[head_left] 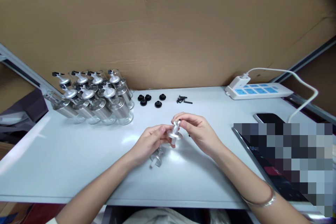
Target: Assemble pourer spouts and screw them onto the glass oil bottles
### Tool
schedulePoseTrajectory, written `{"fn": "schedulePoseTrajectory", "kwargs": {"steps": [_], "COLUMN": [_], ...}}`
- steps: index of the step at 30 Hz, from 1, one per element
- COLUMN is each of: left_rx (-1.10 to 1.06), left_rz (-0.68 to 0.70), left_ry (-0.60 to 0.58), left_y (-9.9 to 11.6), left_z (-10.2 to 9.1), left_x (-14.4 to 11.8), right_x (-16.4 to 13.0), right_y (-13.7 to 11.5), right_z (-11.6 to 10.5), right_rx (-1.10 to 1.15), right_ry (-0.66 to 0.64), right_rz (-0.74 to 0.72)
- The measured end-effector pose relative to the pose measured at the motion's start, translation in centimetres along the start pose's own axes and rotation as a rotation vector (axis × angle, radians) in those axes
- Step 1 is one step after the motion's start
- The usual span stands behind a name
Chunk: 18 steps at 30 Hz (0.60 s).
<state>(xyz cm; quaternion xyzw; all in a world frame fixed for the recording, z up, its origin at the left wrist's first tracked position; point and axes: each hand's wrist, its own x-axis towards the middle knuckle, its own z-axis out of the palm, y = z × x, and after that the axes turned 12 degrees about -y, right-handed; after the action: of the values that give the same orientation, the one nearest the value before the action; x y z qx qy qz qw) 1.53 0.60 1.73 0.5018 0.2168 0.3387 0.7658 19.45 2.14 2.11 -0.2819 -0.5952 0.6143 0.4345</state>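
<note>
Head view:
L hand (148, 143): fingers curled shut round the rim of a silver spout cap (174, 133), held up off the table, mid-frame.
R hand (195, 129): fingertips pinched on the cap's top end, thumb & index closed on it; bangle (262, 201) on that wrist.
Cap pos: between both hands, above table centre, short tube pointing down.
2nd cap (156, 157): lies on its side on the table (65, 161), just under the L hand; touching or not, can't tell.
Bottles (97, 101): cluster of glass bottles w/ silver pourer tops, back left of table, packed close together.
Blk rubber rings (151, 99): five, loose, behind the hands, just beside the bottles.
Blk screws (183, 99): small pile, right of the rings.
Power strip (258, 91): white/blue, back right, white cable plugged in.
Phone (267, 117): dark, flat, right side, near the strip.
Backdrop: brown cardboard sheet (168, 28) standing behind the table.
</note>
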Motion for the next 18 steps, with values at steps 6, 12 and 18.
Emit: {"fn": "schedulePoseTrajectory", "kwargs": {"steps": [6,12,18], "left_rx": [-0.175,-0.151,-0.074], "left_rz": [-0.077,-0.072,-0.038], "left_ry": [-0.076,0.001,0.140], "left_y": [0.55,0.73,0.64], "left_z": [0.03,-0.24,-0.18], "left_x": [0.06,0.10,0.24], "right_x": [-0.06,-0.06,-0.08], "right_y": [0.15,-0.03,0.30], "right_z": [-0.09,-0.07,-0.24], "right_rx": [0.019,-0.013,-0.053], "right_ry": [-0.019,-0.058,-0.018], "right_rz": [0.052,0.042,0.015]}}
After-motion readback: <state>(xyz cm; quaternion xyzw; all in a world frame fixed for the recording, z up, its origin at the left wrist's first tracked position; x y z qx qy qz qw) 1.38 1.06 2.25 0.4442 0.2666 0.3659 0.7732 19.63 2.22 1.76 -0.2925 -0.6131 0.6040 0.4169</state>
